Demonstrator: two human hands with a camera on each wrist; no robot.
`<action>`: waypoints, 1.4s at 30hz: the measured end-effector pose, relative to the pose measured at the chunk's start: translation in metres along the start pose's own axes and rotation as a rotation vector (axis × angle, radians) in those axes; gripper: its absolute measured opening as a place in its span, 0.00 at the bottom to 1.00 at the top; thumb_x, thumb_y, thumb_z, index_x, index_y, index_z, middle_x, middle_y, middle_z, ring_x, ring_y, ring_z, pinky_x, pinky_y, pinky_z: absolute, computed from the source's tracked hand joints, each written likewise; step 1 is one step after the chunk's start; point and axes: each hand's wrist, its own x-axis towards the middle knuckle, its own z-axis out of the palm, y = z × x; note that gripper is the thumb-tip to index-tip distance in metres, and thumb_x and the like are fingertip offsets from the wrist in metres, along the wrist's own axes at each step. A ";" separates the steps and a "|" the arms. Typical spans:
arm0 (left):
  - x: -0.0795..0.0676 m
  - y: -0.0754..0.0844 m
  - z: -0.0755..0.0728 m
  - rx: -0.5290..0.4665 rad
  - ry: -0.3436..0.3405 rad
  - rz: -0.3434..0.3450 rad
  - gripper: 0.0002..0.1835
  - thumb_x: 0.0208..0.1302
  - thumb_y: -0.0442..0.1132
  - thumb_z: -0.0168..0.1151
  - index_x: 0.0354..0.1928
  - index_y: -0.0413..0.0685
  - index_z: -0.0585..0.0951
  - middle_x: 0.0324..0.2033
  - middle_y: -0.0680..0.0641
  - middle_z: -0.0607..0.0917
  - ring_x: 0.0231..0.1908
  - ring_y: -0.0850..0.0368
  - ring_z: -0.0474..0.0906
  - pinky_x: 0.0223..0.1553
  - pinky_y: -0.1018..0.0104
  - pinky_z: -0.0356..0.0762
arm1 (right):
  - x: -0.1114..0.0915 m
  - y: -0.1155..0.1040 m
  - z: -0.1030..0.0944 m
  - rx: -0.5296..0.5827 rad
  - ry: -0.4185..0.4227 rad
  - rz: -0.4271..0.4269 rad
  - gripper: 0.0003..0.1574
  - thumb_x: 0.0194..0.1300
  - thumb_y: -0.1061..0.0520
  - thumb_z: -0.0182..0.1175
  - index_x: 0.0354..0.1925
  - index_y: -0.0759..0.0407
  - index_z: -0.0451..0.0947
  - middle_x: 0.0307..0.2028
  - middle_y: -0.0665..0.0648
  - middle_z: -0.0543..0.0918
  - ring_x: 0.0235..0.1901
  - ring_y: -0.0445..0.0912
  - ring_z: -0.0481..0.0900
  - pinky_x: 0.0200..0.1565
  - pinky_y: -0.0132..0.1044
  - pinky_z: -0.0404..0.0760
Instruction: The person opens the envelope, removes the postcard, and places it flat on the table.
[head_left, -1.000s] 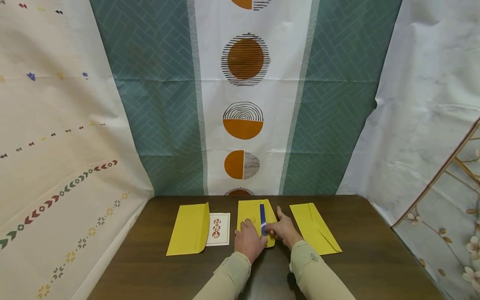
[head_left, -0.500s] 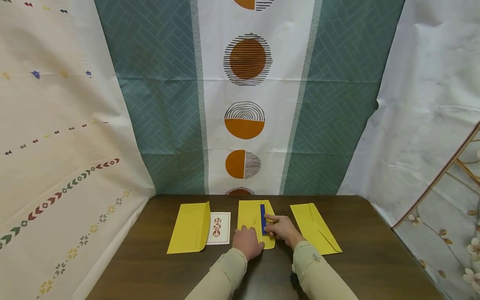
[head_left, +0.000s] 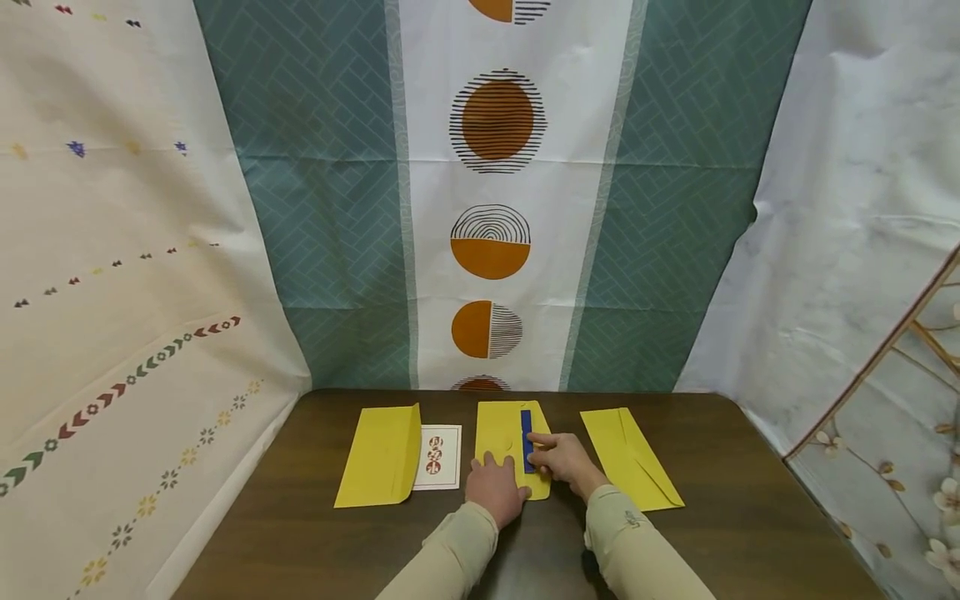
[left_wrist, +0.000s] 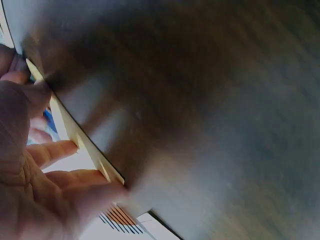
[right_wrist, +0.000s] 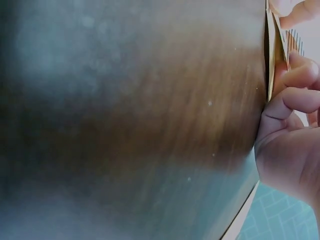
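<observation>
White card [head_left: 448,457] with three reddish round marks, characters too small to read; small dark mark [head_left: 633,518] on right sleeve, illegible. Yellow envelope [head_left: 496,433] flat on the dark table [head_left: 300,533], between two other yellow envelopes; card touches the right edge of the one on the person's left. Blue strip [head_left: 527,448] lies lengthwise on the middle envelope, toward its right edge.

Left hand [head_left: 495,487]: fingers spread, resting on envelope's lower part, grasping nothing. Right hand [head_left: 567,460]: forefinger and thumb tips at the strip, a gap between them; pinch or mere touch, cannot tell.

Against one second ago: right forefinger, then raised, now at the strip; glint gone from strip's lower part; left hand slightly lower. Envelopes and card unmoved.
</observation>
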 end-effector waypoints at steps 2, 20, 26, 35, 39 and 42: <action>-0.002 0.001 0.000 0.076 0.014 -0.017 0.36 0.65 0.70 0.68 0.63 0.51 0.85 0.57 0.35 0.85 0.55 0.33 0.85 0.52 0.44 0.87 | -0.001 0.000 0.001 -0.004 -0.015 -0.014 0.30 0.70 0.63 0.70 0.68 0.57 0.82 0.31 0.52 0.85 0.20 0.41 0.73 0.25 0.30 0.72; -0.004 -0.002 0.004 0.157 0.090 0.107 0.28 0.67 0.68 0.66 0.63 0.64 0.84 0.51 0.42 0.87 0.43 0.44 0.83 0.47 0.48 0.83 | 0.003 0.010 -0.010 -0.072 0.075 -0.041 0.27 0.71 0.61 0.69 0.67 0.58 0.83 0.34 0.57 0.86 0.22 0.46 0.75 0.26 0.35 0.71; -0.005 0.000 0.004 0.215 0.090 0.124 0.28 0.69 0.70 0.63 0.62 0.63 0.84 0.44 0.42 0.87 0.38 0.46 0.82 0.44 0.50 0.80 | 0.003 0.014 -0.017 -0.138 0.171 -0.046 0.26 0.71 0.62 0.67 0.66 0.57 0.84 0.63 0.68 0.85 0.54 0.60 0.87 0.58 0.52 0.87; -0.009 0.001 -0.004 0.249 0.051 0.109 0.31 0.69 0.72 0.61 0.62 0.61 0.84 0.47 0.41 0.87 0.41 0.45 0.83 0.47 0.49 0.80 | -0.005 0.013 -0.038 -0.153 0.263 -0.042 0.28 0.72 0.63 0.64 0.68 0.59 0.81 0.70 0.71 0.79 0.67 0.65 0.78 0.70 0.62 0.77; -0.010 -0.001 -0.001 0.264 0.069 0.124 0.33 0.69 0.74 0.58 0.62 0.59 0.84 0.47 0.40 0.88 0.42 0.44 0.84 0.47 0.47 0.80 | -0.009 0.017 -0.053 -0.194 0.308 -0.038 0.28 0.70 0.63 0.64 0.68 0.60 0.82 0.70 0.72 0.78 0.69 0.66 0.76 0.69 0.61 0.78; -0.011 -0.003 0.001 0.267 0.090 0.130 0.33 0.69 0.74 0.58 0.61 0.59 0.84 0.46 0.40 0.87 0.41 0.44 0.84 0.46 0.47 0.80 | -0.012 0.021 -0.063 -0.232 0.336 -0.029 0.28 0.69 0.63 0.64 0.67 0.61 0.81 0.70 0.72 0.77 0.70 0.66 0.76 0.68 0.60 0.78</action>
